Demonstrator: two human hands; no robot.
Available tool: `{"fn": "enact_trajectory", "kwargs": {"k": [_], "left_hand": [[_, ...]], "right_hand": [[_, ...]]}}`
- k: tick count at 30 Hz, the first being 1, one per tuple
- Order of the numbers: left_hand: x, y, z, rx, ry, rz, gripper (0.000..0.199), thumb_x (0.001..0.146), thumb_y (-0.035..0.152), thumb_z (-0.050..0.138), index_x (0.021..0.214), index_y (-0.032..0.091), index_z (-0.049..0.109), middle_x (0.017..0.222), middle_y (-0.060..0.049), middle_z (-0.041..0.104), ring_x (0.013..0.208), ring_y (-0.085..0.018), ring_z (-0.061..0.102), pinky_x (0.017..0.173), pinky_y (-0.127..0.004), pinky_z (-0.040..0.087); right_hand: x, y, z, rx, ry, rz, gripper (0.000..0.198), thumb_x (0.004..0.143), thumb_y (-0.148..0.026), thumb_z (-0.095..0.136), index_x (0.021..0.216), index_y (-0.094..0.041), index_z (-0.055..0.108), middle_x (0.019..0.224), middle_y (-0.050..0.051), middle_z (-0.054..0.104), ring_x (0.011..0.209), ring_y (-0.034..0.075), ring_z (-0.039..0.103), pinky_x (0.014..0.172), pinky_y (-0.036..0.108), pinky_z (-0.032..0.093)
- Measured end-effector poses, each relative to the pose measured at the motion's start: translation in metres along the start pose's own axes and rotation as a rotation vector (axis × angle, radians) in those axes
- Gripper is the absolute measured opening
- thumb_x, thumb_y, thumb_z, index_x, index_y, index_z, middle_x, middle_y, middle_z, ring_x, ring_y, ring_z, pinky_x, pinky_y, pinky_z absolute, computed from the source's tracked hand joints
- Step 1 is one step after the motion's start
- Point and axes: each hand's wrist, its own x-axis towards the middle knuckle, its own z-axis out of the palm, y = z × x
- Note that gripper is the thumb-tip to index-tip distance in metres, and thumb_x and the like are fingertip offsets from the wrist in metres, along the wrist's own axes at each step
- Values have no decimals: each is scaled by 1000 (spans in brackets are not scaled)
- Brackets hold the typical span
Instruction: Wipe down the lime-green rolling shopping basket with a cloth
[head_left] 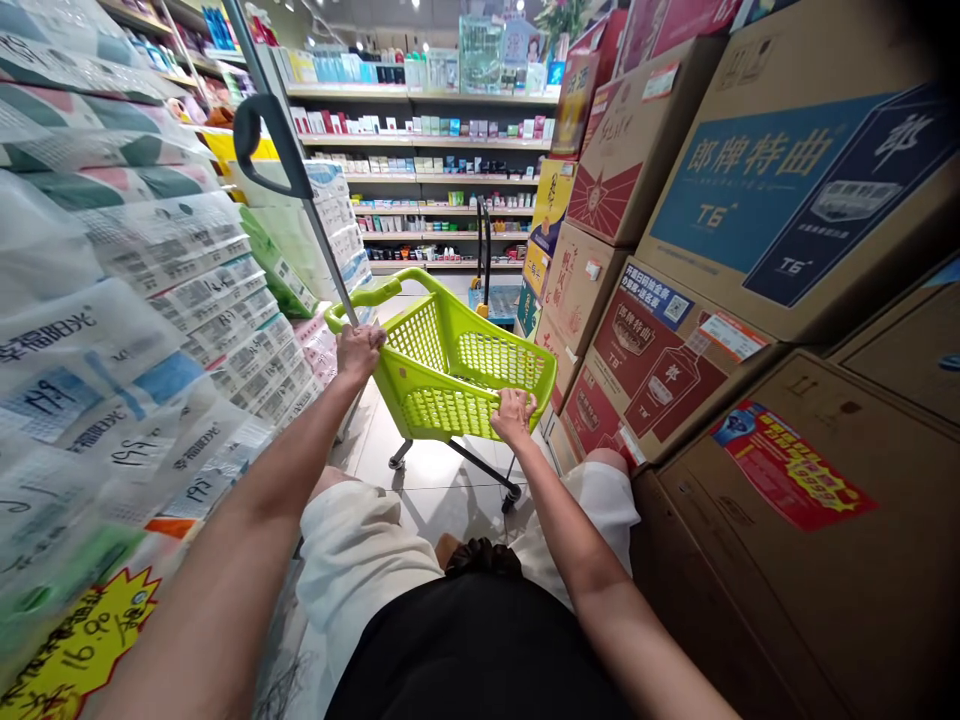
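Head view shows me a green cart in a shop lane, right in front of the person's knees. I have the left hand on the near left corner of the cart, next to its green push bar. Its fingers are bent and clamped on the edge. I have the right hand on the near side edge of the cart, close to the other end. Those fingers are bent over the edge and clamped on it too.

A gray pole comes down to the cart just beside the left hand. It has a dark loop on it. I cannot tell if the pole is joined to the cart. Under the basket I see a thin dark leg with a small wheel, on pale floor tiles.

To the left of the cart are tall piles of paper packs in clear wrap. To the right of the cart, brown boxes are stacked high. Past the cart is a blue trolley with a black handle, and behind that stand shelves full of little boxes and bottles. White shorts are on the near side of the cart.
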Motion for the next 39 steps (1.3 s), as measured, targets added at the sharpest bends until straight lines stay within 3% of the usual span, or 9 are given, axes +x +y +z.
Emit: {"fn": "enact_trajectory", "kwargs": {"k": [6, 10, 12, 14, 19, 25, 29, 33, 39], "left_hand": [[-26, 6, 12, -114, -157, 248, 34, 79, 8, 61, 109, 18, 74, 112, -10, 55, 111, -26, 54, 108, -46, 49], [-51, 3, 15, -185, 326, -87, 44, 92, 16, 51, 135, 11, 61, 129, -19, 47, 128, -33, 46, 113, -51, 42], [-64, 2, 18, -179, 422, -249, 48, 95, 19, 49, 142, 10, 54, 135, -21, 44, 132, -35, 42, 115, -54, 39], [-76, 6, 26, -162, 337, -262, 48, 95, 21, 50, 142, 11, 54, 135, -22, 43, 132, -36, 42, 115, -55, 38], [-96, 25, 52, -147, 55, -6, 39, 91, 13, 53, 127, 19, 65, 124, -16, 49, 123, -31, 49, 111, -49, 43], [-101, 38, 69, -110, 249, -78, 36, 92, 14, 50, 124, 17, 65, 119, -16, 48, 121, -32, 46, 109, -50, 44], [-102, 39, 76, -164, 171, 15, 39, 89, 13, 51, 123, 20, 67, 116, -15, 51, 117, -32, 50, 107, -51, 47], [-90, 34, 68, -149, 314, -173, 36, 92, 18, 52, 124, 17, 68, 120, -17, 49, 121, -35, 48, 111, -56, 43], [-128, 86, 100, -278, 21, 21, 38, 95, 19, 52, 128, 19, 70, 116, -14, 52, 116, -31, 52, 106, -49, 47]], "right_hand": [[-1, -1, -4, 15, 5, 50, 42, 73, -11, 49, 113, -18, 60, 119, 14, 67, 125, 32, 46, 116, 51, 18], [-4, 4, -7, 40, 6, 40, 42, 72, -11, 50, 112, -18, 60, 118, 12, 68, 126, 32, 45, 116, 51, 17], [-6, 6, -7, 39, 33, 42, 40, 72, -12, 50, 111, -19, 60, 118, 12, 68, 126, 32, 45, 116, 51, 17], [-9, 9, -7, 34, 61, 43, 39, 72, -13, 50, 109, -19, 60, 117, 12, 68, 125, 32, 46, 115, 51, 18], [-11, 13, -10, 25, 72, 29, 38, 72, -15, 51, 109, -19, 60, 116, 12, 68, 124, 33, 47, 113, 51, 19], [-13, 11, -15, 14, -23, 23, 41, 74, -15, 52, 114, -19, 61, 121, 11, 69, 128, 32, 45, 113, 50, 20], [-13, 11, -23, 20, -76, -26, 42, 79, -17, 53, 120, -19, 63, 124, 10, 71, 126, 30, 50, 114, 48, 21], [-15, 28, -39, -2, -37, -135, 39, 89, -19, 48, 123, -20, 68, 126, 10, 74, 122, 26, 56, 123, 49, 10], [-21, 62, -45, 142, 6, -41, 44, 97, -21, 34, 116, -22, 74, 118, 7, 78, 119, 23, 63, 126, 53, 16]]}}
